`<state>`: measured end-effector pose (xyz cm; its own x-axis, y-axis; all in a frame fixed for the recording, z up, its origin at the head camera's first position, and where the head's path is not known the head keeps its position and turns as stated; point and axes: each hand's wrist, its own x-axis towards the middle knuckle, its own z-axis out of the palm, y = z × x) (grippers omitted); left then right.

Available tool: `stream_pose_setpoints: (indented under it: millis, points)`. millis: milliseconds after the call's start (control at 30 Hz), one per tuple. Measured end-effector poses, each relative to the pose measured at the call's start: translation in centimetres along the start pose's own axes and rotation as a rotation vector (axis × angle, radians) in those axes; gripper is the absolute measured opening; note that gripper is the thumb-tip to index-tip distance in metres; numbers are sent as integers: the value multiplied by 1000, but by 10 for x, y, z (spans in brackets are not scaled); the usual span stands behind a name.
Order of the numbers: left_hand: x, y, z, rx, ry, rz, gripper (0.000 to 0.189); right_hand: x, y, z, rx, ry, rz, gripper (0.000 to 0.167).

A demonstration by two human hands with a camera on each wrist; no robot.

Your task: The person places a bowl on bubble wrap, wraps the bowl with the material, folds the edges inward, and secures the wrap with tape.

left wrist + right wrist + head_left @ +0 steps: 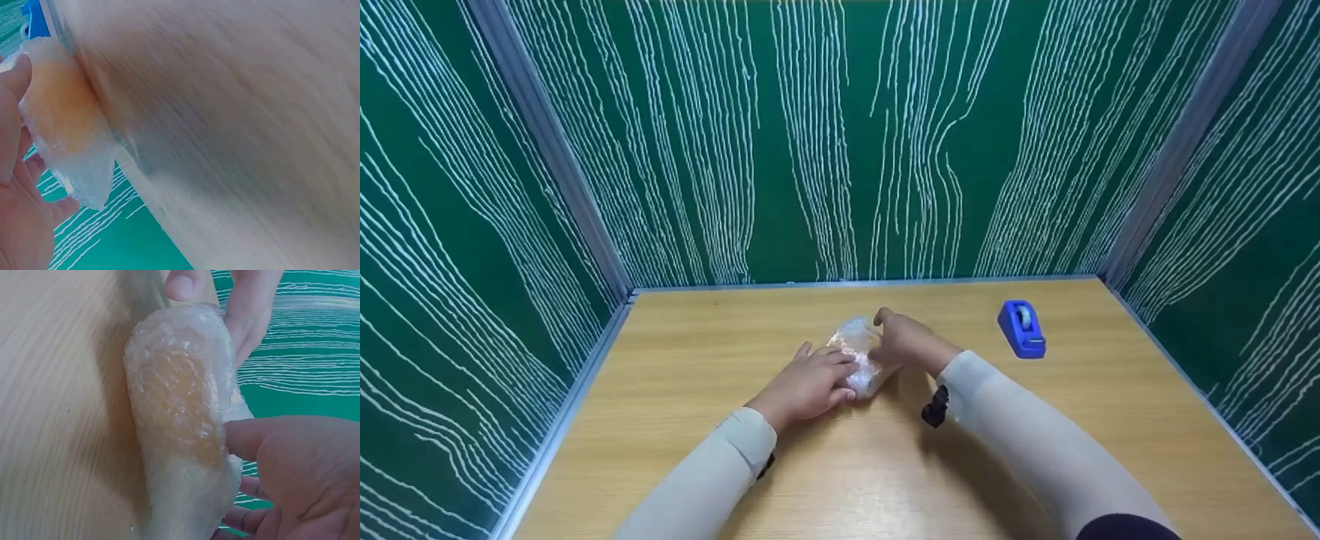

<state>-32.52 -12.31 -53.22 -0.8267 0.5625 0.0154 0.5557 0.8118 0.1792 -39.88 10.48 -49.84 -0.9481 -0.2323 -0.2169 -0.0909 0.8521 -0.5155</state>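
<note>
A bundle of clear bubble wrap (855, 341) lies on the wooden table between both hands. Through the plastic in the right wrist view shows an orange-brown thing (180, 394), its kind blurred by the wrap. My left hand (810, 382) holds the bundle's left and near side, fingers over it and thumb at the near end. In the left wrist view the left thumb (17, 76) overlaps the wrap. Bent at the wrist, my right hand (911, 341) grips the right side; its thumb (244, 439) touches the plastic and its other fingers are partly hidden behind.
A blue tape dispenser (1022, 330) with a roll of tape stands at the table's back right. Green panels (870, 150) with white wavy lines enclose the wooden table (675, 352) at the back and both sides.
</note>
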Motion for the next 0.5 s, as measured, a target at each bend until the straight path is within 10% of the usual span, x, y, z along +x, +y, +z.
stream_pose_setpoints:
  millis: [500]
  points:
    - [2, -6, -15, -57, 47, -28, 61, 5, 20, -25, 93, 15, -46, 58]
